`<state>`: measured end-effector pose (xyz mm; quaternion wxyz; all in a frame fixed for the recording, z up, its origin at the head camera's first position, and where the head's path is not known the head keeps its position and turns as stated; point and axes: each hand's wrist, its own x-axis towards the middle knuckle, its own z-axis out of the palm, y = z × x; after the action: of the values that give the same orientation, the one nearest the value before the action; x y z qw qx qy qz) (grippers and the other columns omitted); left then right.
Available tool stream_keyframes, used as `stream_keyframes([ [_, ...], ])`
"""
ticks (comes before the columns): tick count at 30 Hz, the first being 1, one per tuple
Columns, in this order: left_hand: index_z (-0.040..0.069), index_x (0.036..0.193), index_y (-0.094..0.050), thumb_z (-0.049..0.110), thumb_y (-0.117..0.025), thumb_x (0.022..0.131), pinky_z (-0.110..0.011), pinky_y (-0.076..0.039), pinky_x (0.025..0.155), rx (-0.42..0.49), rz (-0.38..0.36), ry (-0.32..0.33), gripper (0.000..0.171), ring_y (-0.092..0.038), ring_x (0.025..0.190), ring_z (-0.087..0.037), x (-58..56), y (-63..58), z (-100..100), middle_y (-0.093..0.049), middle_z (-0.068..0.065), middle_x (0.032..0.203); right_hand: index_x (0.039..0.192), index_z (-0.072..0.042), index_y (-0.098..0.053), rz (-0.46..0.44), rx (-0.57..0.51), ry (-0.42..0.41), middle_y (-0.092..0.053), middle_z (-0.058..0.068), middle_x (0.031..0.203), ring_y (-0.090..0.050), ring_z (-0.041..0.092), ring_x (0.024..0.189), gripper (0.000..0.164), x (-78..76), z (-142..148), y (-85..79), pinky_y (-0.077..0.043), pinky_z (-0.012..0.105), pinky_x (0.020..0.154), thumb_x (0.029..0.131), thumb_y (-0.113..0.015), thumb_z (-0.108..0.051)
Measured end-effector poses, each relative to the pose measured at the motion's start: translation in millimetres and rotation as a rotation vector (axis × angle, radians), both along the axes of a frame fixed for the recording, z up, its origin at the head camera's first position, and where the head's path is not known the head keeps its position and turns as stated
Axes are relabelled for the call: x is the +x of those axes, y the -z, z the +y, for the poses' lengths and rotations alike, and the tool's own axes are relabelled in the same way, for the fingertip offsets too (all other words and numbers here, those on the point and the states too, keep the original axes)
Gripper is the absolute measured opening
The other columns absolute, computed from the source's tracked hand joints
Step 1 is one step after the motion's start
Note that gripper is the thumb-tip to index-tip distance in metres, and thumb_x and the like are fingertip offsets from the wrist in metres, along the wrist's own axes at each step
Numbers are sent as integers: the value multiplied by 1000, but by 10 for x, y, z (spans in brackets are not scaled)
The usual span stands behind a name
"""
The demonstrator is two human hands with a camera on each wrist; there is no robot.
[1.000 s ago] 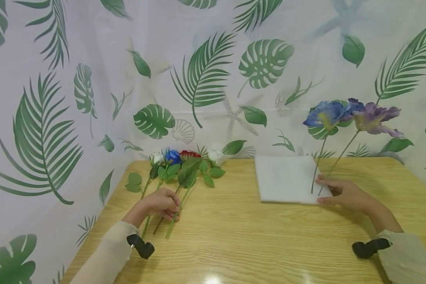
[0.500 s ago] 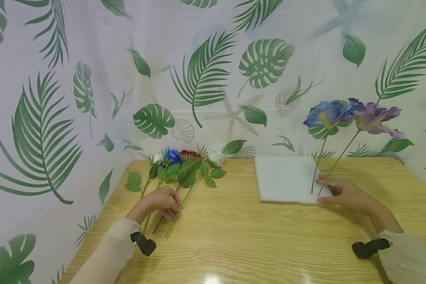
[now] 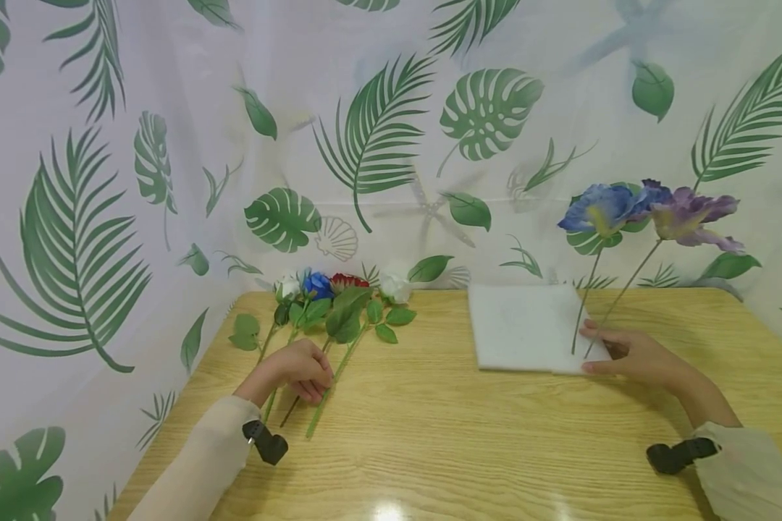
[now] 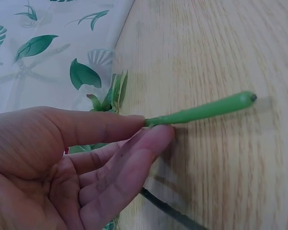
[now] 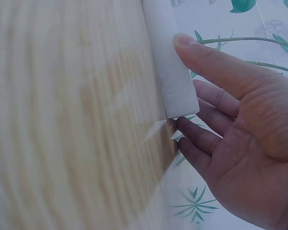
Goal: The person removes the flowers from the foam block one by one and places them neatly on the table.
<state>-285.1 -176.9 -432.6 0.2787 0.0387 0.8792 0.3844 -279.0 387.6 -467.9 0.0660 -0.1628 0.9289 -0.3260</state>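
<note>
My left hand (image 3: 305, 370) is over the stems at the left and pinches one green stem (image 4: 206, 109) between thumb and fingertips. That stem runs up to a white rose (image 3: 396, 288), the rightmost of the lying flowers. In the left wrist view its lower end points away from the fingers, and a darker stem (image 4: 175, 213) passes below the hand. My right hand (image 3: 645, 362) grips the near right corner of a white foam block (image 3: 521, 329), thumb on one side and fingers round the other. A blue flower (image 3: 598, 210) and a purple flower (image 3: 687, 217) stand in the block, leaning right.
Another white rose (image 3: 289, 289), a blue rose (image 3: 317, 285) and a red flower (image 3: 349, 281) lie with leafy stems at the table's back left. The wooden table (image 3: 430, 434) meets a leaf-print curtain (image 3: 391, 145) behind and at the left.
My left hand has shifted slightly right and away from me, fingers closing on the green stem, which has moved a little. The right hand, foam block and standing flowers stay put.
</note>
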Motion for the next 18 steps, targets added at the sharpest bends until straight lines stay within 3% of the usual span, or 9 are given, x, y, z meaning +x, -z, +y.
stream_keyframes([
  [18, -1, 95, -72, 6, -70, 93, -27, -62, 60, -34, -46, 1, 7, -70, 60, -12, -41, -6, -2, -69, -7, 72, 150, -1, -47, -10, -9, 5, -35, 25, 159, -33, 54, 141, 74, -13, 52, 26, -31, -6, 88, 90, -79, -32],
])
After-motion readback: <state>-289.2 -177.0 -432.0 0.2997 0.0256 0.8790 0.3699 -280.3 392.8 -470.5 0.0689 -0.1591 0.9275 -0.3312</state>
